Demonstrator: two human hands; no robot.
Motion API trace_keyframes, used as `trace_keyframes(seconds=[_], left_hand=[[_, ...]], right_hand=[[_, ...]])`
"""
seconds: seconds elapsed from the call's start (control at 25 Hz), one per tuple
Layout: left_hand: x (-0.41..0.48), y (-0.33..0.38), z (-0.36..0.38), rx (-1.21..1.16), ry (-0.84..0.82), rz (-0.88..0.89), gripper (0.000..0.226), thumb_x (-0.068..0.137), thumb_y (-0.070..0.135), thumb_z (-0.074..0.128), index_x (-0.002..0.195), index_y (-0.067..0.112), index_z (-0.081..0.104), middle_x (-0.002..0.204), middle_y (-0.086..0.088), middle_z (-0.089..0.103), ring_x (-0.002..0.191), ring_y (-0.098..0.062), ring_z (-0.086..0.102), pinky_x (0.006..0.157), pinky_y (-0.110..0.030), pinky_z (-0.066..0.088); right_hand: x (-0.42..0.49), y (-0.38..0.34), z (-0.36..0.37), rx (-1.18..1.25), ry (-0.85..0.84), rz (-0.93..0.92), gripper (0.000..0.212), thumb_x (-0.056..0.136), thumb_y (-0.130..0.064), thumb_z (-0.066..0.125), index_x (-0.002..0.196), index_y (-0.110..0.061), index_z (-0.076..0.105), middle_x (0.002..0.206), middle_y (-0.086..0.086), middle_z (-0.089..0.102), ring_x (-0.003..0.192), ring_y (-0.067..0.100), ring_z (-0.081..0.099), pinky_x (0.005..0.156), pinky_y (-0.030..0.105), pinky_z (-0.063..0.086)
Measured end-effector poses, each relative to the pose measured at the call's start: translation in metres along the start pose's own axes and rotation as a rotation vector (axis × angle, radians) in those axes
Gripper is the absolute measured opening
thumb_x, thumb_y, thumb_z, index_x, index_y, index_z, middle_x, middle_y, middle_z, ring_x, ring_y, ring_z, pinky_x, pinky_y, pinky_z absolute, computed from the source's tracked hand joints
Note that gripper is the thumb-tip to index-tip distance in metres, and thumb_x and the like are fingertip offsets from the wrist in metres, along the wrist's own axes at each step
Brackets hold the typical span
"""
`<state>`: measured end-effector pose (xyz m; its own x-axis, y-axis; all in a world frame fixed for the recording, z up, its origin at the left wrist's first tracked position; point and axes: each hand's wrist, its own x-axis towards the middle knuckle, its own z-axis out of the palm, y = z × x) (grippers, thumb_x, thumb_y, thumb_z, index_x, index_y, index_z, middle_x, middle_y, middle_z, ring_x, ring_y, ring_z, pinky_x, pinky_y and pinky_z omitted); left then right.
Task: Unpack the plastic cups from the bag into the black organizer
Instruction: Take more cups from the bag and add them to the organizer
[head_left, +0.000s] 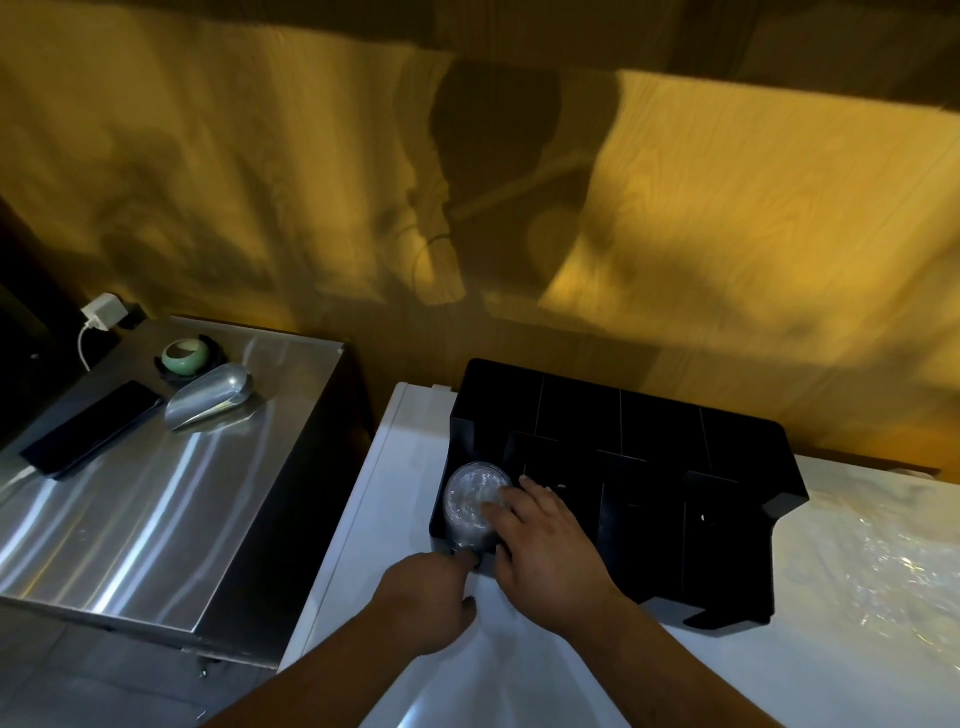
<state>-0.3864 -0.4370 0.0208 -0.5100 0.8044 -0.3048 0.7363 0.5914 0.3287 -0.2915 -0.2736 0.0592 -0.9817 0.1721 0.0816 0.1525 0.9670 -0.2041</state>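
A stack of clear plastic cups (470, 501) lies in the leftmost front slot of the black organizer (649, 431), which stands on a white counter. My right hand (545, 545) rests on the stack from the right, fingers stretched over its top. My left hand (431, 597) reaches to the slot's front edge, its fingertips touching the lower end of the stack. A crumpled clear plastic bag (883, 566) lies on the counter to the right of the organizer. The organizer's other slots look dark and I cannot tell what they hold.
A steel-topped unit (130, 509) stands to the left with a dark phone (93, 428), a metal scoop (210, 397) and a green round object (184, 356) on it. A white charger (104, 312) is plugged in by the wooden wall behind.
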Motion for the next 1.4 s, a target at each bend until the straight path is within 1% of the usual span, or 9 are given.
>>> trace_keyframes(seconds=[0.12, 0.2, 0.32, 0.4, 0.56, 0.92, 1.04, 1.24, 1.4], left_hand=[[-0.007, 0.002, -0.012, -0.028, 0.392, 0.115, 0.027, 0.092, 0.039, 0.053, 0.102, 0.022, 0.071, 0.098, 0.001, 0.071, 0.09, -0.02, 0.069, 0.068, -0.033, 0.057], [-0.004, 0.0, -0.023, 0.037, 0.608, 0.177, 0.027, 0.087, 0.036, 0.062, 0.106, 0.02, 0.07, 0.107, -0.002, 0.07, 0.102, -0.023, 0.067, 0.081, -0.036, 0.058], [0.006, -0.003, -0.032, 0.161, 0.375, 0.093, 0.07, 0.094, 0.053, 0.058, 0.156, 0.026, 0.041, 0.167, -0.008, 0.037, 0.155, -0.034, 0.03, 0.126, -0.057, 0.024], [0.011, -0.009, -0.027, 0.25, 0.169, 0.04, 0.085, 0.098, 0.064, 0.046, 0.166, 0.032, 0.007, 0.176, -0.004, -0.002, 0.161, -0.032, -0.003, 0.127, -0.059, -0.004], [0.01, -0.013, -0.017, 0.283, 0.04, -0.011, 0.095, 0.098, 0.06, 0.049, 0.164, 0.032, -0.013, 0.173, -0.002, -0.023, 0.16, -0.034, -0.01, 0.125, -0.059, -0.008], [0.014, -0.008, -0.024, 0.242, 0.046, -0.012, 0.092, 0.096, 0.049, 0.059, 0.166, 0.033, 0.001, 0.176, -0.001, -0.007, 0.159, -0.033, 0.013, 0.128, -0.054, 0.012], [0.013, 0.0, -0.041, 0.163, 0.184, 0.038, 0.082, 0.091, 0.049, 0.063, 0.162, 0.031, 0.025, 0.173, -0.002, 0.019, 0.147, -0.025, 0.038, 0.119, -0.039, 0.037], [-0.003, 0.025, -0.075, 0.151, 0.206, -0.029, 0.087, 0.089, 0.055, 0.069, 0.161, 0.032, 0.027, 0.172, 0.0, 0.023, 0.142, -0.025, 0.045, 0.112, -0.039, 0.046], [-0.026, 0.043, -0.084, 0.104, 0.279, -0.131, 0.063, 0.095, 0.048, 0.062, 0.154, 0.034, 0.044, 0.157, 0.007, 0.048, 0.134, -0.016, 0.052, 0.108, -0.032, 0.048]], right_hand=[[0.001, 0.0, 0.0, -0.025, -0.022, 0.012, 0.054, 0.094, -0.036, 0.046, 0.146, -0.023, 0.053, 0.155, 0.008, 0.051, 0.154, 0.035, 0.027, 0.124, 0.045, 0.008], [0.002, -0.002, 0.002, -0.03, -0.024, 0.013, 0.058, 0.094, -0.042, 0.037, 0.148, -0.023, 0.05, 0.159, 0.007, 0.046, 0.157, 0.034, 0.019, 0.124, 0.045, 0.003], [0.002, -0.004, 0.006, -0.028, -0.054, 0.022, 0.062, 0.099, -0.045, 0.037, 0.159, -0.028, 0.031, 0.169, 0.001, 0.029, 0.159, 0.029, -0.002, 0.124, 0.047, -0.009], [0.002, -0.005, 0.009, -0.047, -0.144, 0.043, 0.07, 0.1, -0.042, 0.042, 0.163, -0.03, 0.015, 0.174, -0.001, 0.015, 0.156, 0.027, -0.019, 0.123, 0.052, -0.014], [0.003, -0.01, 0.013, -0.148, -0.282, 0.068, 0.083, 0.098, -0.04, 0.049, 0.165, -0.027, 0.002, 0.175, 0.001, 0.001, 0.153, 0.034, -0.03, 0.121, 0.061, -0.015], [0.005, -0.015, 0.009, -0.116, -0.348, 0.087, 0.085, 0.096, -0.038, 0.052, 0.165, -0.023, 0.004, 0.175, 0.003, 0.001, 0.153, 0.036, -0.03, 0.124, 0.063, -0.004], [0.008, -0.017, -0.001, -0.044, -0.246, 0.081, 0.076, 0.098, -0.04, 0.051, 0.163, -0.018, 0.018, 0.172, 0.008, 0.019, 0.159, 0.036, -0.007, 0.127, 0.056, 0.002], [0.005, -0.016, -0.026, 0.059, -0.196, 0.02, 0.071, 0.097, -0.039, 0.055, 0.159, -0.017, 0.029, 0.167, 0.01, 0.031, 0.157, 0.033, 0.016, 0.129, 0.047, 0.008], [-0.003, -0.003, -0.042, 0.103, -0.057, -0.056, 0.05, 0.094, -0.038, 0.05, 0.139, -0.018, 0.052, 0.139, 0.006, 0.058, 0.126, 0.026, 0.051, 0.107, 0.04, 0.046]])
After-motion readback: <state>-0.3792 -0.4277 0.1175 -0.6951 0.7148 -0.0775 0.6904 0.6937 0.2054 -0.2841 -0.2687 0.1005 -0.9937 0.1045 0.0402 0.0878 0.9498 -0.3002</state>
